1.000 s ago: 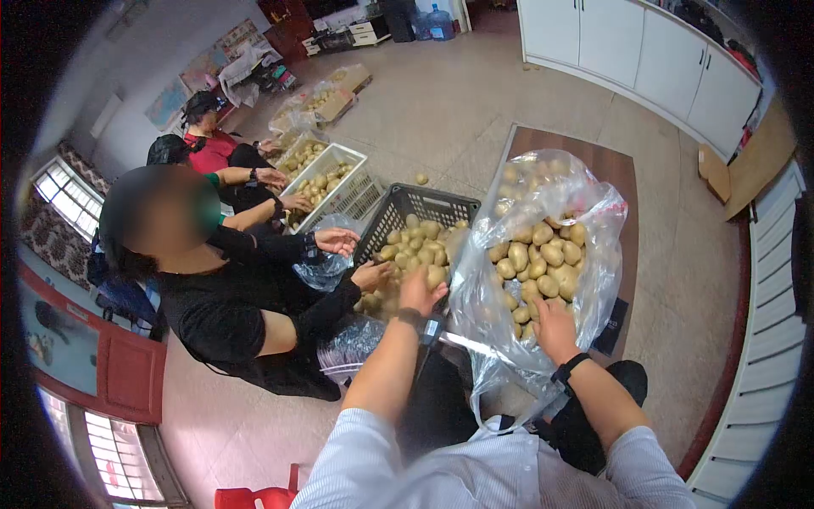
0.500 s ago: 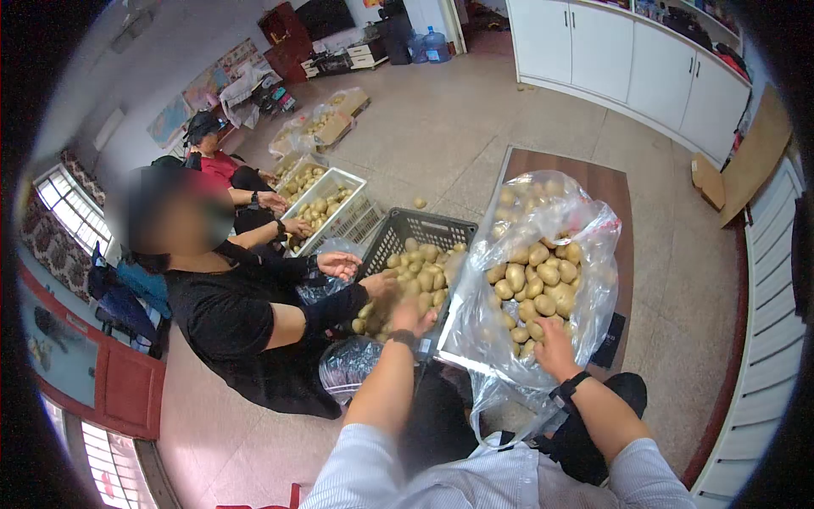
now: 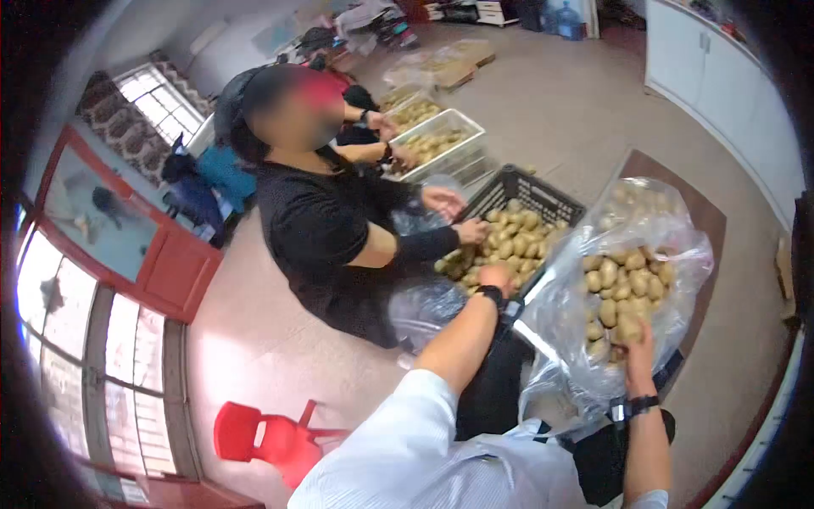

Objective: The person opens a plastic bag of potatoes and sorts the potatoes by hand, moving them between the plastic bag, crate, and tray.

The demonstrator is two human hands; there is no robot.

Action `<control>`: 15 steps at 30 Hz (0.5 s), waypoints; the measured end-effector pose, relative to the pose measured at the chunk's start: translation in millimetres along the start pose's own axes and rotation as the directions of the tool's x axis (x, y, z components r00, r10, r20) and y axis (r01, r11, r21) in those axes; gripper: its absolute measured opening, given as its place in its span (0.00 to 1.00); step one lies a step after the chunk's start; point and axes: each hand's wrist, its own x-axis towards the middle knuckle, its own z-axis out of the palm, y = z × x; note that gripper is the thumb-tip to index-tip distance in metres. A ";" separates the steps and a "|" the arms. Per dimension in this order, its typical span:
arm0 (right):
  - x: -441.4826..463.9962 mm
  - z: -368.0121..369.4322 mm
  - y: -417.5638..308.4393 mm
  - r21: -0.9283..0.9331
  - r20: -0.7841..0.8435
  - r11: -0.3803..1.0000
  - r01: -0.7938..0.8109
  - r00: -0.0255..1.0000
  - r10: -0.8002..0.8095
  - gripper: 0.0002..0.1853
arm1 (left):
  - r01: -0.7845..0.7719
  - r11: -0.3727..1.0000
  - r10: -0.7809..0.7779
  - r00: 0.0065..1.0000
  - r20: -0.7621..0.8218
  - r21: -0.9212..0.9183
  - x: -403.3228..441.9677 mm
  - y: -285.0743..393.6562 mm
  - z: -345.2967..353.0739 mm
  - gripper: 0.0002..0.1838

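My left hand (image 3: 498,276) reaches down into the dark slatted crate (image 3: 555,199), at the near end of its heap of potatoes (image 3: 517,240). The fingers are bent down and blurred, so what they hold cannot be made out. My right hand (image 3: 641,352) is at the near edge of the potatoes in a clear plastic bag (image 3: 560,318). Its thumb and fingers close around a potato (image 3: 629,327) there. The bag spreads open over a container on a brown board (image 3: 708,225), with more potatoes visible through the plastic at its far end.
A co-worker in black (image 3: 314,212) sits at the crate's left side, one hand (image 3: 471,231) at its potatoes. Behind stand white crates (image 3: 475,127) of potatoes, with other hands at them. A red chair (image 3: 284,445) is at lower left. White cabinets (image 3: 721,81) line the right.
The view has swung left, bringing the red chair into sight. My left hand has gone lower into the crate. My right hand has closed around a potato in the bag.
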 end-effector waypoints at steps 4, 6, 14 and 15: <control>3.5 -17.8 -2.9 0.105 -0.051 0.994 -0.036 0.998 0.041 0.32 | 0.013 0.990 -0.023 0.997 -0.070 -0.140 12.4 -11.4 24.1 0.12; -2.9 -14.5 -8.1 0.118 -0.038 0.993 -0.018 0.999 0.023 0.30 | -0.048 0.904 -0.040 0.980 -0.196 -0.425 47.6 -43.5 86.9 0.12; -6.6 -13.4 11.5 0.174 0.067 0.976 -0.132 0.990 0.122 0.30 | -0.007 1.000 0.011 0.991 -0.135 0.031 -2.7 7.8 -5.8 0.12; -7.9 -12.1 11.0 0.187 0.081 0.971 -0.149 0.987 0.136 0.29 | -0.015 0.997 0.016 1.000 -0.016 0.076 -1.0 15.2 -16.8 0.09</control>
